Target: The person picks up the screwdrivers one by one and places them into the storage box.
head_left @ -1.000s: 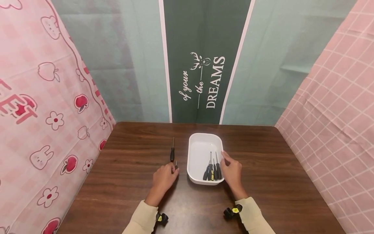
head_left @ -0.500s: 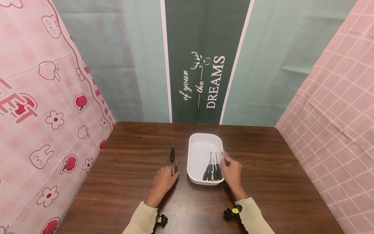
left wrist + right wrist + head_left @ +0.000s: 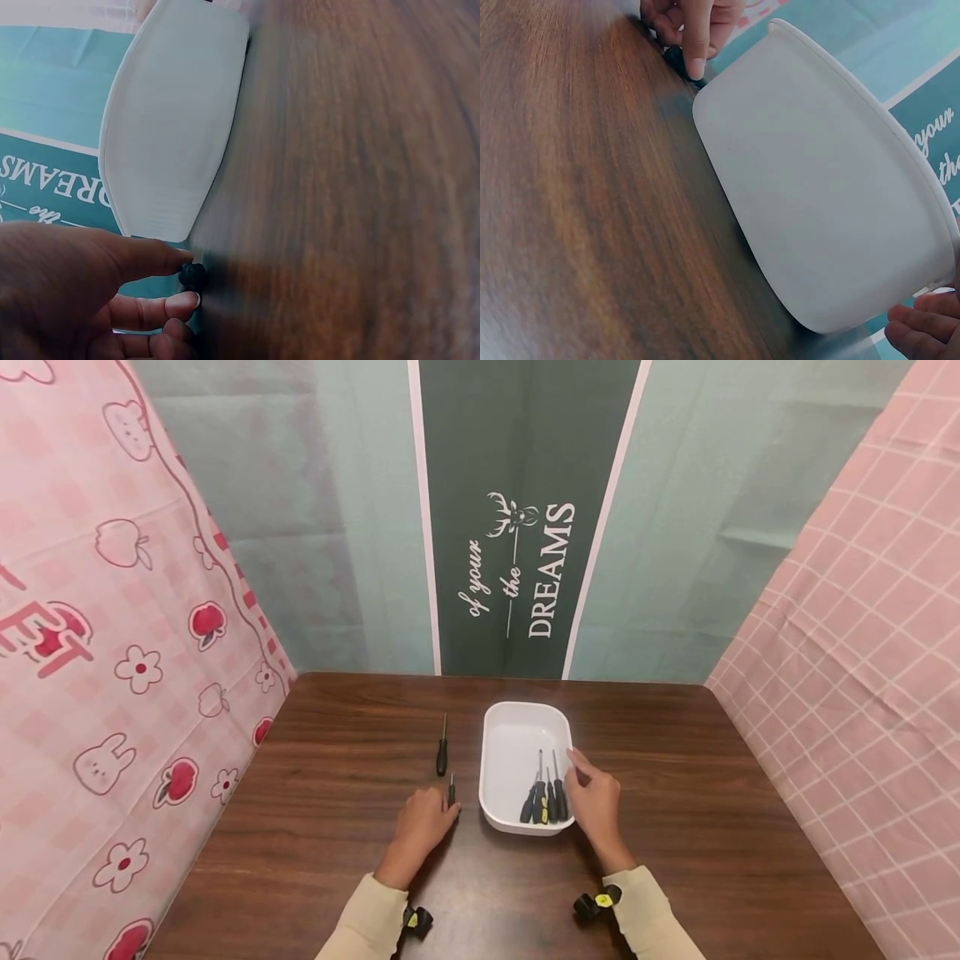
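Observation:
My left hand (image 3: 426, 820) is low over the table, pinching the dark handle of a short screwdriver (image 3: 452, 790) between thumb and forefinger. In the left wrist view the round butt of the screwdriver (image 3: 193, 277) shows between the fingertips. A longer black screwdriver (image 3: 442, 753) lies just beyond it, tip pointing away. To the right stands a white plastic bin (image 3: 504, 712) holding several screwdrivers (image 3: 544, 800), handles toward me. My right hand (image 3: 596, 797) holds the bin's right rim. Its curled fingers (image 3: 919, 330) show against the outer wall in the right wrist view.
The dark wooden table (image 3: 322, 760) carries everything. A green cloth backdrop (image 3: 360, 568) with printed lettering hangs at the back. Pink patterned cloths, one (image 3: 82, 718) at left and one (image 3: 862, 652) at right, flank the table. Black cameras are strapped at both wrists.
My left hand has drawn slightly back toward me along the short screwdriver, so more of its handle shows. The right hand and the bin have stayed in place.

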`<state>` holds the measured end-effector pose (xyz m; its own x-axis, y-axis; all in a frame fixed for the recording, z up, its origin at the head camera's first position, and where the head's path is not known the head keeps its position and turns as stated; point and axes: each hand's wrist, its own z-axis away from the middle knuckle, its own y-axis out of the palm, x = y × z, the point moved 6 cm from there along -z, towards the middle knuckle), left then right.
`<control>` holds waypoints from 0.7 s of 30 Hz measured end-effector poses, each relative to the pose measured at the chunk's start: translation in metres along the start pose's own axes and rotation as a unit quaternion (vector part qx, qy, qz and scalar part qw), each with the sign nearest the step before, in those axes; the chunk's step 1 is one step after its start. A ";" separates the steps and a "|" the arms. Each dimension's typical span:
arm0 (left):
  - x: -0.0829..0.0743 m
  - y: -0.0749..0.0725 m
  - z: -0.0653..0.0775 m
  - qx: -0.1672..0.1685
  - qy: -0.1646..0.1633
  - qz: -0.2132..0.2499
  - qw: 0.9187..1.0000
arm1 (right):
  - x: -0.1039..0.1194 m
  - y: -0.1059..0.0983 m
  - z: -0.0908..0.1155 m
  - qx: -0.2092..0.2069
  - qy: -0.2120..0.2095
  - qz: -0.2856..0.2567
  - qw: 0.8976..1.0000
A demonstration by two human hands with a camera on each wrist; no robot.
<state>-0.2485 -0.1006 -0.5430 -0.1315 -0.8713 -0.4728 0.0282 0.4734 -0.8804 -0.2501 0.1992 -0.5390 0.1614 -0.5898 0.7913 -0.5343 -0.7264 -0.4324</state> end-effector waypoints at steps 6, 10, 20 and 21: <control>0.001 0.001 0.000 0.005 -0.006 -0.001 1.000 | 0.001 0.000 0.000 0.002 0.005 0.002 1.000; 0.002 0.002 -0.001 0.013 -0.012 0.001 1.000 | 0.001 0.000 0.000 0.002 0.005 0.001 1.000; 0.001 0.000 -0.003 -0.002 -0.005 -0.023 1.000 | 0.001 0.001 0.000 0.007 0.013 -0.003 1.000; 0.002 -0.001 -0.004 -0.004 -0.006 -0.026 1.000 | 0.000 0.001 0.000 0.008 0.015 -0.004 1.000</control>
<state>-0.2523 -0.1020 -0.5431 -0.1214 -0.8966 -0.4259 0.0143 0.4275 -0.9039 -0.2502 0.1981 -0.5395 0.1414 -0.5734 0.8070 -0.5199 -0.7367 -0.4324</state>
